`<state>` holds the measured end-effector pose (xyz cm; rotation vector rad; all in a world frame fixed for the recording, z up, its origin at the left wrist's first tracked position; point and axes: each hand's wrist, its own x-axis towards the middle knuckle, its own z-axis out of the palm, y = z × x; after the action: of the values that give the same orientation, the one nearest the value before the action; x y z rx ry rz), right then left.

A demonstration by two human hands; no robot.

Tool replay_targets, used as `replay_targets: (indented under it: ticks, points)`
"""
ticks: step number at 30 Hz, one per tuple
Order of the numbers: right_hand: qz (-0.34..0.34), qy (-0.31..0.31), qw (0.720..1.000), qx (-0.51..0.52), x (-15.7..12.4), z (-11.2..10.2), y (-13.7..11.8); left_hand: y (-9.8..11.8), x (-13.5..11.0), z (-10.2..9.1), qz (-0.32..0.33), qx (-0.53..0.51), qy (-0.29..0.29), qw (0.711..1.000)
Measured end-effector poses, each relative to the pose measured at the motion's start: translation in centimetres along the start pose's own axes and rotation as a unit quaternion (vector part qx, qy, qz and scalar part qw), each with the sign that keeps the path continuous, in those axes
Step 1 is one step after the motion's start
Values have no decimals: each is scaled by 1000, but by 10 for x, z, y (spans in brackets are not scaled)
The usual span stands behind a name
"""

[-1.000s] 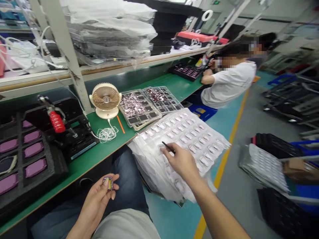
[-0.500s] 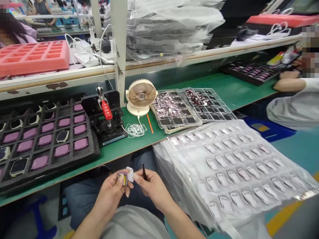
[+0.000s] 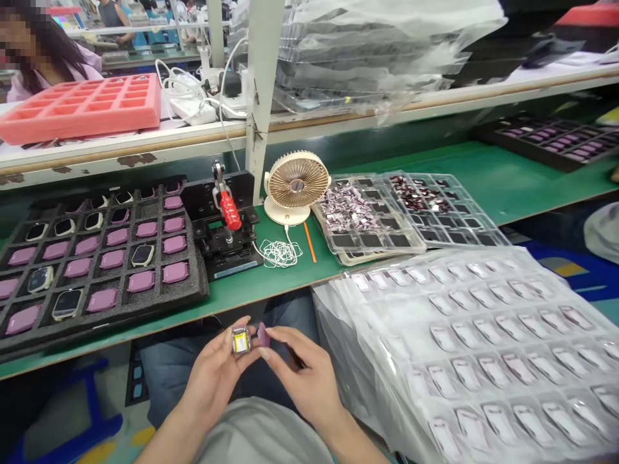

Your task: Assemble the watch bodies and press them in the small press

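Note:
My left hand (image 3: 213,377) pinches a small square watch case (image 3: 240,340) with a yellow part inside, held above my lap. My right hand (image 3: 302,377) is closed right beside it, with a small purple piece (image 3: 263,334) between thumb and forefinger, almost touching the case. Dark tweezers are tucked in the right palm and mostly hidden. To the right lies a stack of clear plastic sheets (image 3: 483,335) carrying rows of small film pieces.
A black foam tray (image 3: 104,303) with purple and finished watch cases sits on the green bench (image 3: 271,287) at left. Behind are a black clamp jig with a red handle (image 3: 229,209), a small fan (image 3: 296,185) and clear part trays (image 3: 382,216). Another person (image 3: 33,48) sits far left.
My right hand left the plastic sheet stack and came to my left hand. It now holds a purple piece against the case, and my view has swung left.

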<state>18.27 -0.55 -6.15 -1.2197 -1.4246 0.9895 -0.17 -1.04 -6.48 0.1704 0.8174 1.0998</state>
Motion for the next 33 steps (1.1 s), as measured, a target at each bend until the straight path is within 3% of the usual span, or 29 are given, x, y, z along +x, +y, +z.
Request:
replay_targets:
  ticks: [3,7,13,21,29,33]
  points:
    - [-84,-6,996,-39,-6,11,-2,-2,0,-5,34,11,21,999]
    - [-123,-12,989,-79,-8,23,1,-4,-5,-8,51,28,39,998]
    - [-154,-33,982,-99,-4,21,1,-4,-10,-12,94,91,66,989]
    - [-196,-64,972,-111,-4,13,5,-2,-9,-9,121,99,78,985]
    - [-227,-50,947,-222,-9,25,11,-7,-9,-7,154,117,93,977]
    - [-199,-49,962,-180,-5,31,17,-8,-7,0,157,132,129,970]
